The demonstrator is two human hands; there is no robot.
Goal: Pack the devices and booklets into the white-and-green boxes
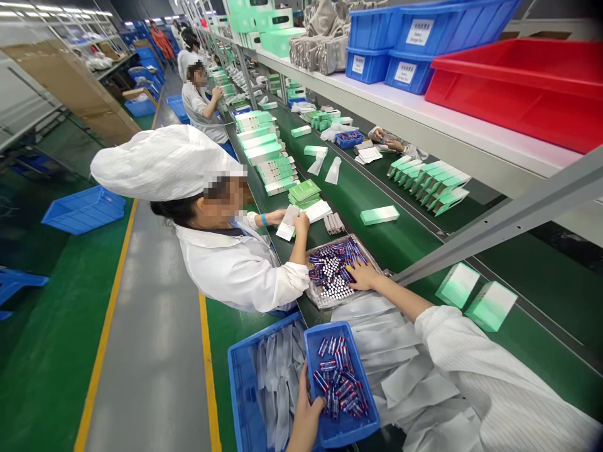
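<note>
At lower centre, the left hand (307,411) grips a blue plastic bin (348,433) of cylindrical batteries (335,390), best kept level against spills; the bin's long axis slants down rightward, its batteries pointing variously. Right of centre, the right hand (363,275), fingers spread, touches batteries in a clear tray (323,304), many standing on end.

White right sleeve (490,370), loose and finely striped; right hand (364,276) bare; left hand (306,415) likewise bare.

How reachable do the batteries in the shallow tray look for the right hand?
Likely yes: the right hand is over the batteries, the shallow tray is open-topped, and the co-worker's arm is by its opposite edge.
</note>
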